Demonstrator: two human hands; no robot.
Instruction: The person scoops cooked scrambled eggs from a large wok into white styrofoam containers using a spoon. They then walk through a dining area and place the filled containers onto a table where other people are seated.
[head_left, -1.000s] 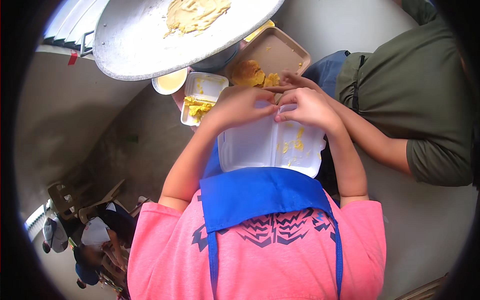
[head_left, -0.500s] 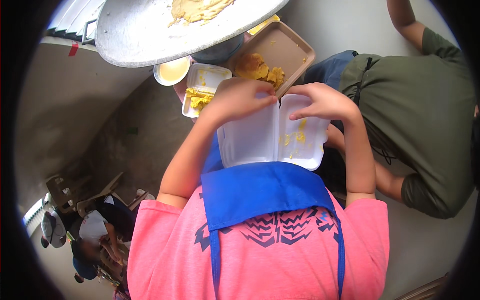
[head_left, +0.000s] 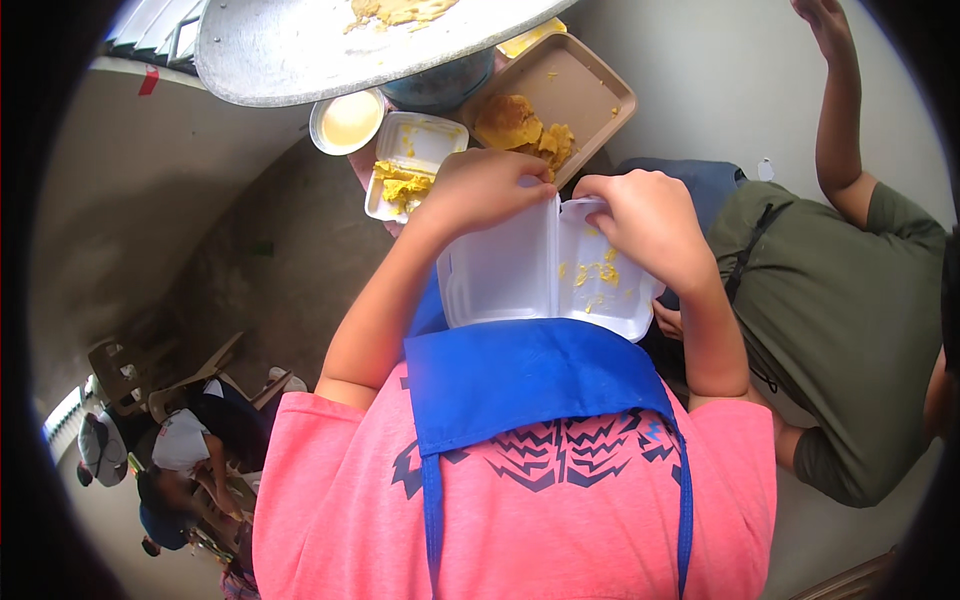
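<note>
An opened white foam clamshell box [head_left: 500,275] lies in front of my blue apron, its fold running between the two halves. Yellow smears mark the inside of its right half. My left hand [head_left: 490,190] pinches the far edge beside the fold. On the right half's far edge, my right hand [head_left: 650,220] is closed with the thumb inside. Past my left hand stands a smaller opened foam box [head_left: 422,140] with yellow food [head_left: 402,187] in it. Beyond both hands, a tan tray [head_left: 590,90] bears orange-yellow chunks [head_left: 515,125].
A large metal pan [head_left: 290,60] with tan paste [head_left: 395,12] fills the far side. Beside it are a round tub of pale yellow stuff [head_left: 350,122] and a dark bucket [head_left: 440,85]. A person in a green shirt [head_left: 830,290] is close on my right; others sit far left.
My right hand's fingers have closed on the box's far edge, where they were spread before. The person on the right has shifted lower and raised an arm.
</note>
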